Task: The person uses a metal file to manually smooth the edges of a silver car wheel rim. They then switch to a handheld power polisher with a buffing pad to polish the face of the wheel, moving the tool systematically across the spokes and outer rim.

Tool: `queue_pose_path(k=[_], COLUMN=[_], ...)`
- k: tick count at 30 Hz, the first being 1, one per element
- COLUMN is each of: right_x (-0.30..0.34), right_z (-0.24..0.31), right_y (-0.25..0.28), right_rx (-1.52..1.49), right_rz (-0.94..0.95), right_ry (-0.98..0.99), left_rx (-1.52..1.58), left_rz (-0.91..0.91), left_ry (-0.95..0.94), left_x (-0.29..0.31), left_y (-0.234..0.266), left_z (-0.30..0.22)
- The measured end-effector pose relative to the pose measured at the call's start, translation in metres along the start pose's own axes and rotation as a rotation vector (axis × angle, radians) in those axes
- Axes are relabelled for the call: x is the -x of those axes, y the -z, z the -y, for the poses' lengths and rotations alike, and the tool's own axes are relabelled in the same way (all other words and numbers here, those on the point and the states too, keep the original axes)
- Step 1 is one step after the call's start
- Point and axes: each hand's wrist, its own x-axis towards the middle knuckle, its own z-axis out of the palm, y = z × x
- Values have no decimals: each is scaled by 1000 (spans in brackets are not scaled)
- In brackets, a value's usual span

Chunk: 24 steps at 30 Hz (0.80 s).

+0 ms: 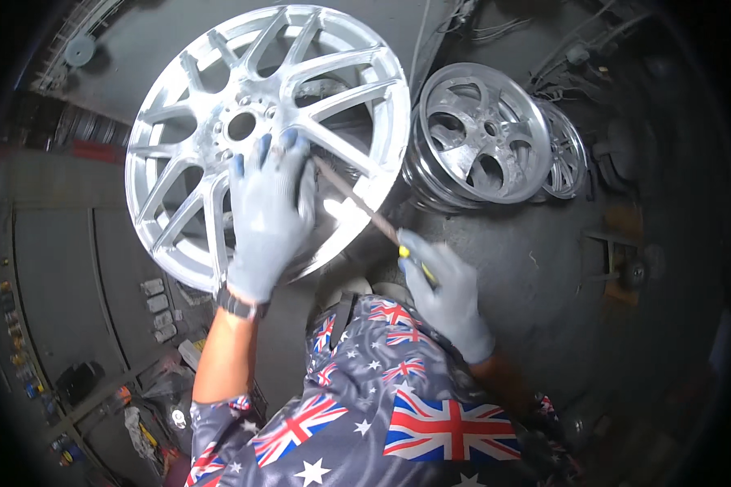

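Note:
A large silver alloy wheel [349,104] with many spokes stands tilted in front of me. My left hand [270,207], in a grey glove, lies on its spokes just below the centre hole, fingers stretched out toward the hub. My right hand [445,288], also gloved, is closed round the yellow and black handle of a long file [365,209]. The file's blade slants up and left across the lower right of the wheel. Its far end comes close to my left fingers; whether they touch it, I cannot tell.
To the right stands a second silver wheel [536,134] with wide spokes, with another wheel [573,158] behind it. A small metal frame [607,258] sits on the floor farther right. At the lower left are a shelf frame [97,398] and several pale blocks [159,303].

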Motion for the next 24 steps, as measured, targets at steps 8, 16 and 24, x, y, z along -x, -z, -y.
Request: queue_pose_path(k=[8, 16, 24], right_x=[46, -75, -13], right_z=[2, -37, -118], right_y=[29, 13, 32], right_rx=[-9, -226, -132], right_rz=[29, -328, -435], right_ry=[-143, -43, -384], left_rx=[74, 186, 47], left_rz=[103, -84, 305], left_ry=[-47, -128, -381], left_x=[23, -51, -38], left_y=[5, -10, -31], left_z=[-35, -25, -57])
